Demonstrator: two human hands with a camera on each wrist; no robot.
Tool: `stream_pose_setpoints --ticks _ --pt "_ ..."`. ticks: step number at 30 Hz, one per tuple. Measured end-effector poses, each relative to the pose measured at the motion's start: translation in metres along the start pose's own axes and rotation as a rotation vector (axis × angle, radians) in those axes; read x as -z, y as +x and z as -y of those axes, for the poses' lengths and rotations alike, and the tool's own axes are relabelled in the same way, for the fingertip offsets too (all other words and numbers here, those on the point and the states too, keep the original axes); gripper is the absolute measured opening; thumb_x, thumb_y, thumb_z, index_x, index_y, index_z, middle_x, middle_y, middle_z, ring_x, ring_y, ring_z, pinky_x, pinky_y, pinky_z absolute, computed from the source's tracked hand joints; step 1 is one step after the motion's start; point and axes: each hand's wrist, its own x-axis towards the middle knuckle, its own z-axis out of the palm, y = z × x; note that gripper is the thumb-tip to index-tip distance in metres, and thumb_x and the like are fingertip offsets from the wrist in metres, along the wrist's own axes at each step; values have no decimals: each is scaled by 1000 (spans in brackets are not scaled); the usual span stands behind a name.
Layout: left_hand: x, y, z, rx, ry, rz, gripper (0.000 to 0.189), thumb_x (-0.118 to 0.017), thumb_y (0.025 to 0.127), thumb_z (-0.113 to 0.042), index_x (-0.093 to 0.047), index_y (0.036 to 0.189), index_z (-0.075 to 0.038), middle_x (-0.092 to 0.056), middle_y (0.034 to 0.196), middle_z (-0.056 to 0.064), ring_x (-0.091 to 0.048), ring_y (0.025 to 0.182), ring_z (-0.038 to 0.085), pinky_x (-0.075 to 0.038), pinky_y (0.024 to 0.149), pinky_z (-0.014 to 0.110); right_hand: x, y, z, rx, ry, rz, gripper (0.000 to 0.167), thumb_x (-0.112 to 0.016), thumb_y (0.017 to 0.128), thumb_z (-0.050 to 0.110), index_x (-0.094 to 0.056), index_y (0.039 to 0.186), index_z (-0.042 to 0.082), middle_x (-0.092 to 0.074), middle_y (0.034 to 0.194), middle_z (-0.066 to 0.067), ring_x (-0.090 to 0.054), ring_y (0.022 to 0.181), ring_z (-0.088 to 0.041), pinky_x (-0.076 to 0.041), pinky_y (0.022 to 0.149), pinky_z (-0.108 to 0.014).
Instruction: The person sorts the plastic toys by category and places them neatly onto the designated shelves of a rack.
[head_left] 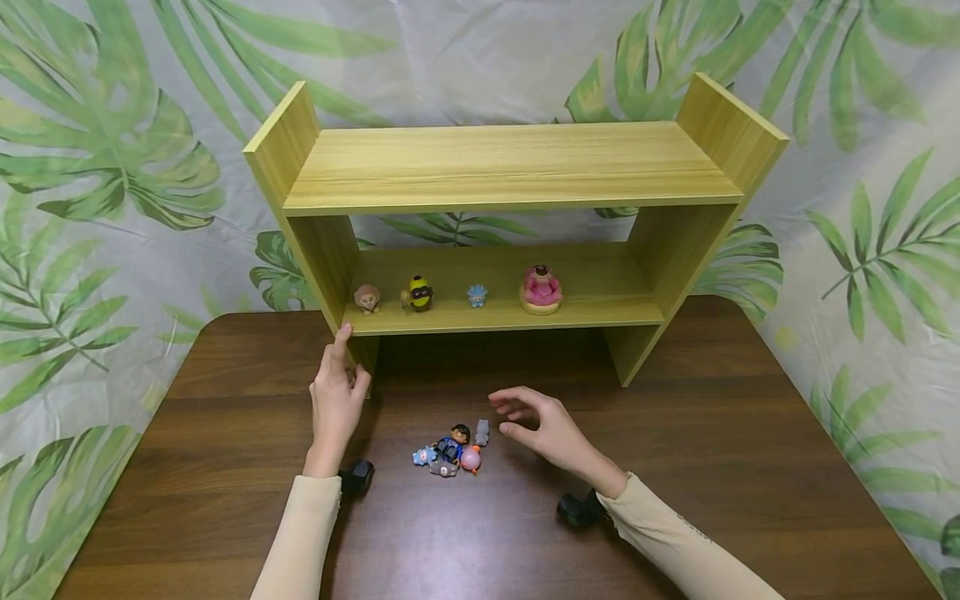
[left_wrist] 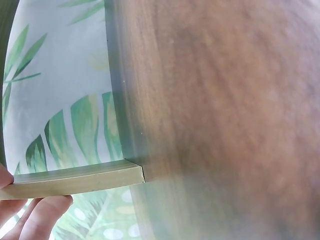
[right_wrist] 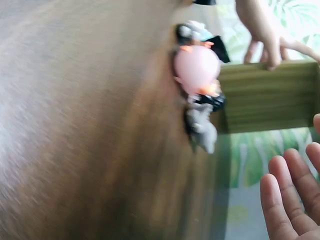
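My left hand [head_left: 335,400] holds the lower left side panel of a light wooden shelf [head_left: 510,171]; in the left wrist view its fingers [left_wrist: 47,212] lie on both sides of the panel edge [left_wrist: 75,180]. Over the table, my right hand [head_left: 551,429] is apart from everything, fingers loosely bent. Just left of it lies a cluster of small toys: a grey figure [head_left: 482,432], a round pink figure with orange parts [head_left: 471,459], a dark-haired figure in blue [head_left: 452,446], a light blue figure [head_left: 424,456] and another grey figure [head_left: 443,469].
On the middle board stand a pinkish-brown figure [head_left: 367,298], a yellow figure with dark goggles [head_left: 421,294], a small blue figure [head_left: 477,295] and a pink seated toy [head_left: 541,290]. The shelf stands on a brown table [head_left: 712,433], before a leaf-patterned cloth [head_left: 480,50].
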Motion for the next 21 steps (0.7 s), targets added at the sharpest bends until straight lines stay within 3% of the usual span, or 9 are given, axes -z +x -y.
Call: stream_pose_setpoints --ticks 4,21 --pt "1 0 0 9 -3 8 82 -53 83 13 -28 146 -33 -44 88 14 -35 52 16 -33 46 35 -7 0 -6 -25 -43 30 37 -67 85 -4 -59 121 -3 -61 117 -17 -61 100 -29 -50 84 -42" --pt "0 -1 1 1 -1 6 85 -52 82 13 -25 147 -35 -41 84 14 -33 54 17 -31 48 37 -27 9 -15 -58 -226 77 34 -70 80 -4 -63 114 -2 -62 105 -12 -60 92 -27 -51 76 -33"
